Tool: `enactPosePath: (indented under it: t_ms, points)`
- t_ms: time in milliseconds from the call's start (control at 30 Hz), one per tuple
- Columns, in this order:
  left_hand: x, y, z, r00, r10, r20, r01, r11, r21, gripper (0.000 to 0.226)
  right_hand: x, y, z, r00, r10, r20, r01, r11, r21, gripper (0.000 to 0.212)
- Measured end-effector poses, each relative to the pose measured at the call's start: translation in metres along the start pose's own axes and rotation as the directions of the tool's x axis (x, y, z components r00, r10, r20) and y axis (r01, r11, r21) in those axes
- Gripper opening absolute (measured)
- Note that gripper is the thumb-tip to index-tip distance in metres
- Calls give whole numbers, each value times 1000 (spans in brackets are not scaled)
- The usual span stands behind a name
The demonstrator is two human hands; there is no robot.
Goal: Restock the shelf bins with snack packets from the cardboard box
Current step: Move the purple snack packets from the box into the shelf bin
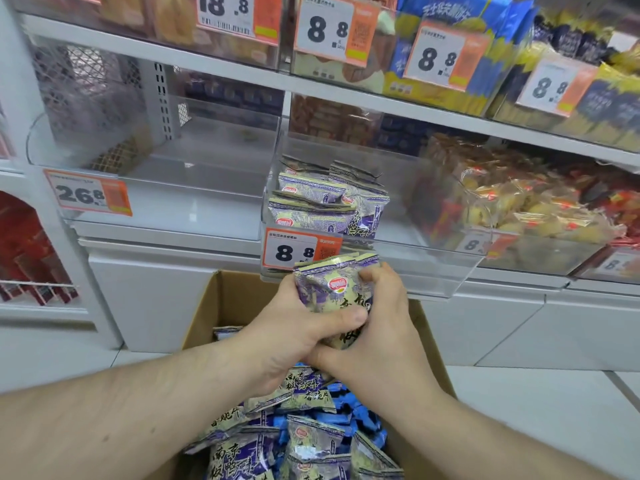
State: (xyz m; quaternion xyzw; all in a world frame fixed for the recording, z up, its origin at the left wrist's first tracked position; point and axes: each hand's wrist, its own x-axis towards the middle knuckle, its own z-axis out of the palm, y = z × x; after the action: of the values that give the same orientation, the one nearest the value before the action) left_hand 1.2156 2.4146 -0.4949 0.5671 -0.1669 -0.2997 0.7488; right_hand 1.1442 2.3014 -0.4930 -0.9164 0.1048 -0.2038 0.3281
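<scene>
Both hands, the left hand point(291, 327) and the right hand point(377, 327), curl tight around a small bunch of purple snack packets point(332, 289) above the cardboard box point(225, 306). The bunch stands tall, sealed tops pointing up toward the clear shelf bin point(398, 271). About four more packets lie in that bin; how many are in the bunch cannot be told.

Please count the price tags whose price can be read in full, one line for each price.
18.8 tags: 1
26.8 tags: 1
8.8 tags: 4
Total: 6
Two more tags at the far right are too blurred or cut off to read.
</scene>
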Motion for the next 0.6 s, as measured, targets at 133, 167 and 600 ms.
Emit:
enactPosePath:
  t_ms: [133,167,600]
  points:
    - [5,6,-6,999,-23,-36,23,1000,6,68,4,-2,-5,983,-36,182,33,999,21,136]
    - [7,9,-9,998,-24,-59,25,1000,8,65,6,-4,-9,976,-39,212,22,997,80,135]
    - [8,47,-24,993,38,111,-40,999,21,73,52,-3,-53,861,-68,504,-269,780,564,59]
